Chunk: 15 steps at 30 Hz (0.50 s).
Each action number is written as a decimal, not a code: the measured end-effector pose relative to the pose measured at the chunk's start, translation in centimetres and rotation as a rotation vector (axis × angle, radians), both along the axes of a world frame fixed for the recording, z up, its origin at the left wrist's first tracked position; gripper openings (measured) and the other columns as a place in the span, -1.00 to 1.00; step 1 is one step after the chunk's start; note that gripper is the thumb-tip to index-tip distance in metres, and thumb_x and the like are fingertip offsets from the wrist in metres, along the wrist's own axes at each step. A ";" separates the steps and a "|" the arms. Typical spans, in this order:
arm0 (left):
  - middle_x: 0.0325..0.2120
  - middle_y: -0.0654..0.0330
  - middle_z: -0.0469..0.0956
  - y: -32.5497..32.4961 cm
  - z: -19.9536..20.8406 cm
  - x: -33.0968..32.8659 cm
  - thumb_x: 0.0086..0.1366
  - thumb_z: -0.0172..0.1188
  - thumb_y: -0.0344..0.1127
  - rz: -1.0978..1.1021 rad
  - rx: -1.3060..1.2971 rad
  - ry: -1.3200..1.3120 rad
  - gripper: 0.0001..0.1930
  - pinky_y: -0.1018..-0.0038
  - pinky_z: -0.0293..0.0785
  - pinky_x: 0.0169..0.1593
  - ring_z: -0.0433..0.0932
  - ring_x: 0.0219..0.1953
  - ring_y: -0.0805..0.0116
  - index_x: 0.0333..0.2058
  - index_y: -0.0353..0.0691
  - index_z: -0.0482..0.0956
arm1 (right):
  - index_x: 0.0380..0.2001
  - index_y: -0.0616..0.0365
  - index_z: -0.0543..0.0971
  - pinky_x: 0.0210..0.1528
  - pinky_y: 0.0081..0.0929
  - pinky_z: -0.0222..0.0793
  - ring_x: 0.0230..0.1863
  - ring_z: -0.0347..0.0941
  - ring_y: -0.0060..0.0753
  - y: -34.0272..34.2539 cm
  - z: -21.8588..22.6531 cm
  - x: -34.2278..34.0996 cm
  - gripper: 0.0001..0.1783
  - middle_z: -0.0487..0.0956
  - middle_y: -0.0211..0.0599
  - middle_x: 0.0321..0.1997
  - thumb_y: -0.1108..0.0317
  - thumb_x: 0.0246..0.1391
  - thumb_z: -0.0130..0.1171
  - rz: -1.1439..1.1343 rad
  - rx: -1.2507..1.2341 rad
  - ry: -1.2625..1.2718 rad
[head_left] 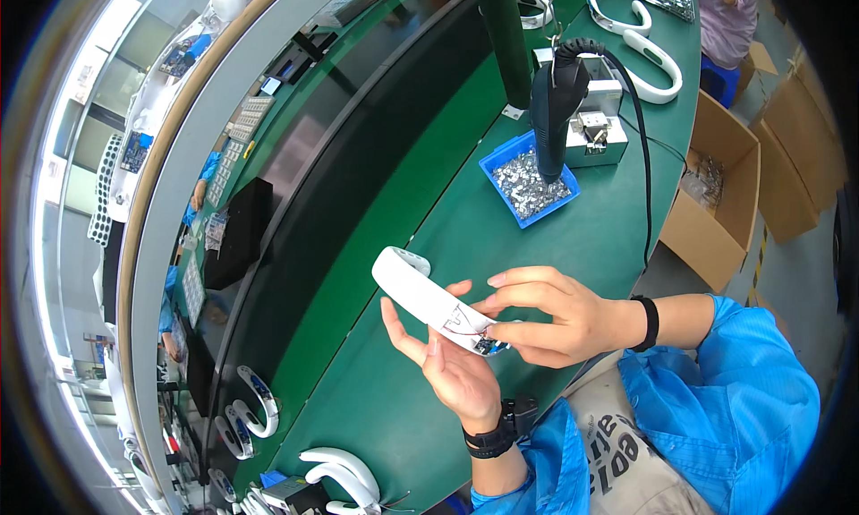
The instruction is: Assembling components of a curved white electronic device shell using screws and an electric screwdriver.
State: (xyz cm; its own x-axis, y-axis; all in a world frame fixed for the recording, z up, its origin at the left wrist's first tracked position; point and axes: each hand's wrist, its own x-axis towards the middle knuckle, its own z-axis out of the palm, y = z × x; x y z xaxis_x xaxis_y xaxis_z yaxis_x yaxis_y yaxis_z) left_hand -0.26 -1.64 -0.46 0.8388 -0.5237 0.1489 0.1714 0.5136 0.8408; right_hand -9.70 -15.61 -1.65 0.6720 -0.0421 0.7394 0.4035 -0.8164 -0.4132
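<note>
The shirt [667, 475] is printed with dark lettering [617, 445], metal parts [525, 186] are held in a blue bin [551, 210], and above the worktop [591, 246], inside its near edge, a white device [419, 292] is cradled by the left hand [461, 385] and touched by the right hand [559, 320], whose grip cannot be told.

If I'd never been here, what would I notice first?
Probably the white curved device in the middle, held in the person's left grip, with the right grip at the end with thin wires. Next, perhaps, the dark tool hanging near the top, and the blue tray of small metal parts by its tip.
</note>
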 end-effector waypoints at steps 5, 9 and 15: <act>0.05 -0.19 0.56 0.0 0.1 0.2 0.56 -0.15 0.01 0.013 0.075 0.111 -0.35 0.19 0.62 0.00 0.66 -0.15 0.05 0.45 -0.28 0.13 | -0.18 0.13 0.68 0.21 -0.12 0.52 0.37 0.45 0.04 0.3 0.1 1.1 -0.72 0.53 -0.11 0.28 0.42 -0.03 0.41 -0.003 0.004 0.027; 0.01 -0.12 0.56 -0.6 0.5 -0.1 0.59 -0.19 -0.04 0.008 0.129 0.111 -0.43 0.24 0.58 -0.03 0.63 -0.16 0.09 0.34 -0.37 0.25 | -0.13 0.06 0.74 0.17 -0.13 0.57 0.35 0.46 0.00 -0.1 -0.2 1.3 -0.67 0.56 -0.17 0.21 0.42 -0.04 0.44 -0.032 -0.002 0.042; -0.22 0.11 0.59 -1.2 2.4 0.4 0.69 -0.20 -0.18 0.168 0.299 0.060 -0.62 0.45 0.51 -0.24 0.58 -0.31 0.42 0.18 -0.35 0.43 | -0.09 0.16 0.67 0.15 -0.11 0.56 0.34 0.48 0.02 -0.7 -1.0 0.7 -0.67 0.57 -0.15 0.20 0.48 0.01 0.37 0.094 0.014 -0.098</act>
